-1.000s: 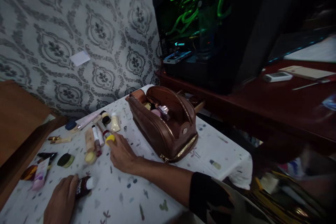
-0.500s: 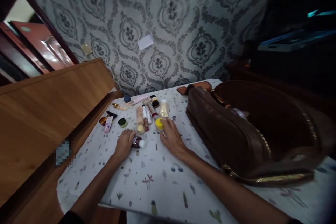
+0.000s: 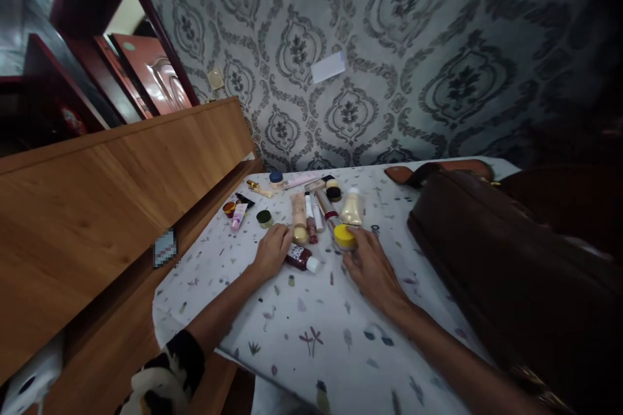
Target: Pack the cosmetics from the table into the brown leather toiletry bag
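My left hand (image 3: 273,250) is closed with curled fingers at the base end of a dark red bottle (image 3: 298,255) with a white cap. The bottle lies on its side on the patterned tablecloth. The fingers of my right hand (image 3: 370,266) close on the side of a clear jar with a yellow lid (image 3: 344,236). Between and beyond the hands lie a beige tube (image 3: 298,209), a round gold cap (image 3: 300,235), a lip gloss tube (image 3: 312,227) and a cream tube (image 3: 352,206). A green jar with a dark lid (image 3: 264,218) stands beyond my left hand.
A large brown bag (image 3: 467,253) occupies the table's right side, its strap (image 3: 438,170) behind it. Farther back are a blue-lidded jar (image 3: 276,180), a black-lidded pot (image 3: 333,192) and a pink tube (image 3: 238,216). A wooden panel (image 3: 146,162) borders the left; patterned wall stands behind.
The view has turned left, so the table and bag appear farther right. More of the dark red bottle shows beside my left hand. My right hand stays at the yellow-lidded jar.
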Demonstrator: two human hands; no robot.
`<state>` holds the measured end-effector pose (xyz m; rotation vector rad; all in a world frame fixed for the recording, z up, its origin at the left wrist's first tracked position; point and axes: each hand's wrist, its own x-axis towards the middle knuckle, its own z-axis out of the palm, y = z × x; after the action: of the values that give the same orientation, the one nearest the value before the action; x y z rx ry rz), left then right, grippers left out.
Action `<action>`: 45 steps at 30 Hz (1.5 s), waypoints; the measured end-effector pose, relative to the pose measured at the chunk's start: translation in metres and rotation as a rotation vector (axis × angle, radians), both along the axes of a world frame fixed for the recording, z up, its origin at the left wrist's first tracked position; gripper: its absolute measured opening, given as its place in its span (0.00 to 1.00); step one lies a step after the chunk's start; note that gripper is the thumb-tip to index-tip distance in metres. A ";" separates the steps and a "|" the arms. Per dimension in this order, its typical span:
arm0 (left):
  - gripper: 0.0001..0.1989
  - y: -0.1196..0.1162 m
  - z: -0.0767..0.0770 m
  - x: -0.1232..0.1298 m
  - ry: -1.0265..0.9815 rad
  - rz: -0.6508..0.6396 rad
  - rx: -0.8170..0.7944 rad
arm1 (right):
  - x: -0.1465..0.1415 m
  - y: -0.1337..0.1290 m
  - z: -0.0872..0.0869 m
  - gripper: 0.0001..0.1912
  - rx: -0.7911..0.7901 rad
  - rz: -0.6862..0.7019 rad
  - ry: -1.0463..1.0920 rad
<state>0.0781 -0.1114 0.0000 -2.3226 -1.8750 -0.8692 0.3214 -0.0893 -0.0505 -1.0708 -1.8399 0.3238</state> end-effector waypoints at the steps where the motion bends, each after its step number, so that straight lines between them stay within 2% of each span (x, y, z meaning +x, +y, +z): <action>1: 0.15 0.003 0.003 -0.004 0.004 0.020 0.013 | 0.001 0.000 0.001 0.25 0.000 0.000 -0.005; 4: 0.13 0.018 0.007 -0.020 -0.003 0.109 0.058 | 0.001 0.000 0.002 0.24 -0.001 -0.001 -0.010; 8: 0.17 0.038 0.000 -0.040 -0.062 0.215 0.068 | 0.002 0.001 0.002 0.24 -0.004 -0.002 -0.011; 12: 0.18 0.045 -0.008 -0.049 -0.124 0.250 0.061 | 0.004 0.002 -0.001 0.24 -0.020 0.006 -0.017; 15: 0.17 0.046 -0.008 -0.053 -0.145 0.281 0.091 | 0.004 0.002 -0.002 0.24 -0.012 -0.002 -0.025; 21: 0.16 0.060 -0.001 -0.069 -0.107 0.381 0.110 | 0.000 0.000 0.000 0.23 0.000 -0.027 0.005; 28: 0.13 0.084 0.019 -0.126 0.016 0.579 0.174 | 0.000 -0.002 0.002 0.23 -0.028 -0.034 0.002; 31: 0.14 0.102 0.028 -0.137 0.084 0.572 0.172 | 0.000 -0.002 0.000 0.23 -0.021 -0.036 0.019; 34: 0.17 0.130 0.032 -0.132 0.165 0.500 0.127 | 0.000 -0.002 -0.002 0.23 -0.024 -0.041 0.021; 41: 0.30 0.207 0.031 -0.094 0.264 0.394 -0.033 | 0.007 -0.004 -0.003 0.24 -0.090 -0.022 -0.013; 45: 0.37 0.241 0.032 -0.078 0.283 0.339 -0.138 | 0.009 -0.006 -0.001 0.25 -0.124 -0.015 -0.016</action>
<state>-0.0002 0.1295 0.0316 -1.9734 -2.1600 -0.3655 0.3300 -0.0952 -0.0514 -1.1741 -1.8446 0.4268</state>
